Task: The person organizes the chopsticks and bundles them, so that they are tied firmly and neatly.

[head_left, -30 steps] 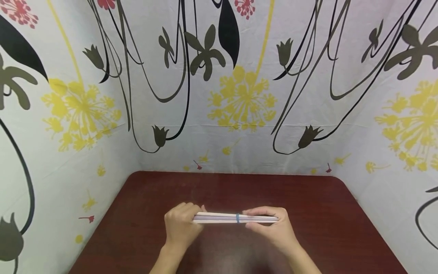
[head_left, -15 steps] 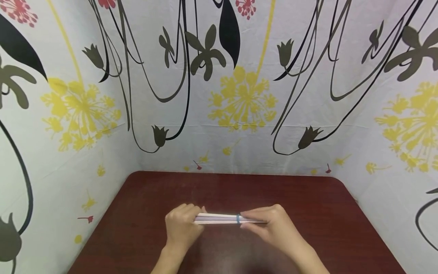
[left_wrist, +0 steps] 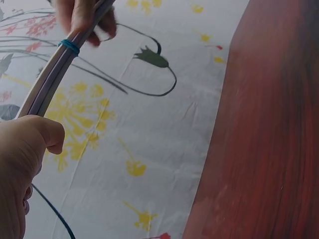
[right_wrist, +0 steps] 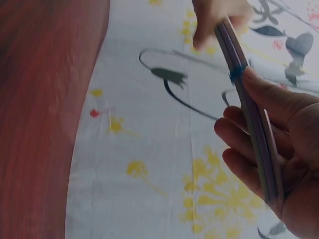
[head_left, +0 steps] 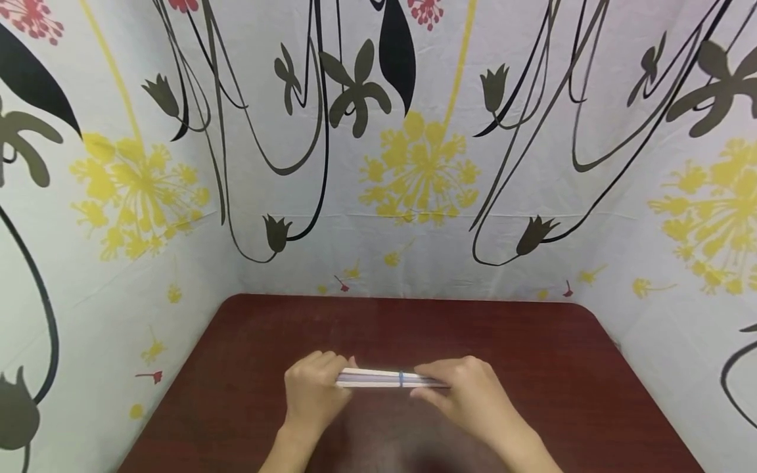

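Observation:
A thin, straight bundle of white and lavender strips spans the gap between my two hands above the table; its exact kind cannot be told. Around it sits a blue rubber band. My left hand grips the left end, fingers curled over it and hiding that end. My right hand holds the other part, thumb and forefinger pinching close to the band. In the right wrist view, the thumb touches the bundle beside the band. The left wrist view shows layered edges on the bundle.
A dark red-brown wooden table lies beneath both hands. White cloth printed with flowers and stems hangs behind it and along both sides.
My right hand has moved left along the bundle and covers its right end. Lately the blue band has shifted slightly left too. The left hand stays about where it was.

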`<action>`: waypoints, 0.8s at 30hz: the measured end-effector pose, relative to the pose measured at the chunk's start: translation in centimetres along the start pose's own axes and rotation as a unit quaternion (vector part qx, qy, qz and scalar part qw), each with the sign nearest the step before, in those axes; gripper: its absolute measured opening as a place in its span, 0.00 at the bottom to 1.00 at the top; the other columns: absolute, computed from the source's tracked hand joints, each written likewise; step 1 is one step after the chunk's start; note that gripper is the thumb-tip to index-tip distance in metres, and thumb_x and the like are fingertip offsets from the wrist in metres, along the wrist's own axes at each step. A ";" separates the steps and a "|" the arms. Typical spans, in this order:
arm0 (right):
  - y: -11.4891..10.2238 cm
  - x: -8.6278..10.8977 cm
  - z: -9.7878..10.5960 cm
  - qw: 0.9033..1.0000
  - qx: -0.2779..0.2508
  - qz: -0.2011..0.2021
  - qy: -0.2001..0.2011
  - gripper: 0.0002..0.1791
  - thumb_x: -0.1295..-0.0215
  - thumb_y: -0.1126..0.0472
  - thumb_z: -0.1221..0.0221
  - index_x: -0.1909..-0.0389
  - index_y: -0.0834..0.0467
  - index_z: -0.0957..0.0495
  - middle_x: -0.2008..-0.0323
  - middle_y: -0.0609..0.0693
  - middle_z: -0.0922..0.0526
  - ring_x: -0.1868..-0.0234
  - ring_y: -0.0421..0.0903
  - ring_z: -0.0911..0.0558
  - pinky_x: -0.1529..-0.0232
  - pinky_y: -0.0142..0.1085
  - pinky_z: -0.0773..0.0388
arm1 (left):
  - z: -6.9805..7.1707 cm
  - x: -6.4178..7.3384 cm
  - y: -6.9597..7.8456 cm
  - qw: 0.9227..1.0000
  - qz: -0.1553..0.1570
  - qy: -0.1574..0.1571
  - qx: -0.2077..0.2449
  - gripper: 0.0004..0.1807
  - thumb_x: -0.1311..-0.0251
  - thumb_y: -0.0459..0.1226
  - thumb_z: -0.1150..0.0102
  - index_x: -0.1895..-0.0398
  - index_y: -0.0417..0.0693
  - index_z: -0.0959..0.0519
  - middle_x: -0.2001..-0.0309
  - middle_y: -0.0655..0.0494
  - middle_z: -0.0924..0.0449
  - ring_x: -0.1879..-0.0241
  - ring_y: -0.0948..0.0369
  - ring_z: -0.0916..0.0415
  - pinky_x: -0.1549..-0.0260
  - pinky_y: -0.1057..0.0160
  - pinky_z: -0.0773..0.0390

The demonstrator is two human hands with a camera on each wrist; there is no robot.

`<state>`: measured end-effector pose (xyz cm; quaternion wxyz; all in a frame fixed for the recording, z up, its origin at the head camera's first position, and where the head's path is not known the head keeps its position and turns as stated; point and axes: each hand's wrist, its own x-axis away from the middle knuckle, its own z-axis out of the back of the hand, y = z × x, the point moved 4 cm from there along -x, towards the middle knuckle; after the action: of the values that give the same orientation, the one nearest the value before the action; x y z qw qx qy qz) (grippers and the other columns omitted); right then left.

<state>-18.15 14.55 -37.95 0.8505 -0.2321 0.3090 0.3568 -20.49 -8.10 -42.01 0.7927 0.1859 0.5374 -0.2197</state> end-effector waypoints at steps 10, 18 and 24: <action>2.9 0.9 0.0 0.984 -0.157 -0.051 0.074 0.08 0.49 0.62 0.24 0.68 0.53 0.12 0.71 0.42 0.12 0.72 0.35 0.14 0.70 0.27 0.20 | -0.1 0.4 -0.5 0.998 0.021 -0.026 0.060 0.09 0.57 0.36 0.32 0.85 0.54 0.24 0.86 0.65 0.28 0.88 0.65 0.37 0.90 0.67 0.33; 4.0 1.5 -0.9 0.973 -0.105 -0.072 0.191 0.21 0.46 0.67 0.30 0.91 0.44 0.24 0.90 0.33 0.29 0.86 0.26 0.40 0.85 0.20 0.41 | 0.0 0.3 -0.4 0.999 0.019 0.005 0.045 0.20 0.46 0.46 0.36 0.87 0.56 0.35 0.88 0.66 0.37 0.87 0.69 0.49 0.92 0.71 0.45; 4.0 1.4 -0.5 0.960 -0.105 0.023 0.257 0.23 0.36 0.55 0.33 0.91 0.48 0.25 0.90 0.38 0.28 0.87 0.27 0.36 0.85 0.19 0.39 | 0.0 0.3 -0.2 0.998 -0.011 0.010 0.067 0.27 0.54 0.59 0.29 0.91 0.58 0.32 0.90 0.67 0.36 0.88 0.70 0.51 0.92 0.74 0.45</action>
<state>-20.52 17.47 -39.98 0.7049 -0.3969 0.4830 0.3352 -20.49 -8.29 -42.26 0.7706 0.2348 0.5316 -0.2616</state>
